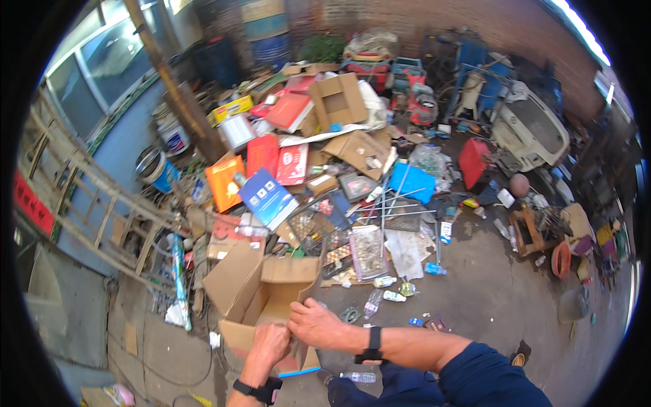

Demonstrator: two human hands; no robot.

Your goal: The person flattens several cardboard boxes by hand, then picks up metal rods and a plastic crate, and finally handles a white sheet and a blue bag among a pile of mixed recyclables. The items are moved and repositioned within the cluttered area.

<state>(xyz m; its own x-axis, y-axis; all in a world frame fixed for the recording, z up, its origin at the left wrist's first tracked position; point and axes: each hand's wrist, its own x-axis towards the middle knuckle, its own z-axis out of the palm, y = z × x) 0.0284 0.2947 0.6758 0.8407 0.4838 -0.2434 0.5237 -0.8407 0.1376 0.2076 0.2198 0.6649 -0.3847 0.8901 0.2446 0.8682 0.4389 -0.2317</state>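
An open cardboard box [277, 297] stands before me with its top flaps spread and its brown inside in sight. My left hand [272, 343] is closed on the box's near edge. Close beside it, my right hand [318, 325] pinches the near right edge by the corner; its fingertips are partly hidden. The two hands almost touch. A flap with blue tape [301, 372] along its edge hangs down below them. Past the box's right side lie a clear plastic bottle [374, 303] and small white bottles [385, 281] on the concrete ground.
Beyond the box rises a heap of scrap with red boxes [292, 164], a blue box [267, 196] and flattened cardboard [358, 150]. Metal rods [382, 224] stick out of it. A wooden ladder [104, 211] leans at left. A clear bottle [357, 377] lies near my feet.
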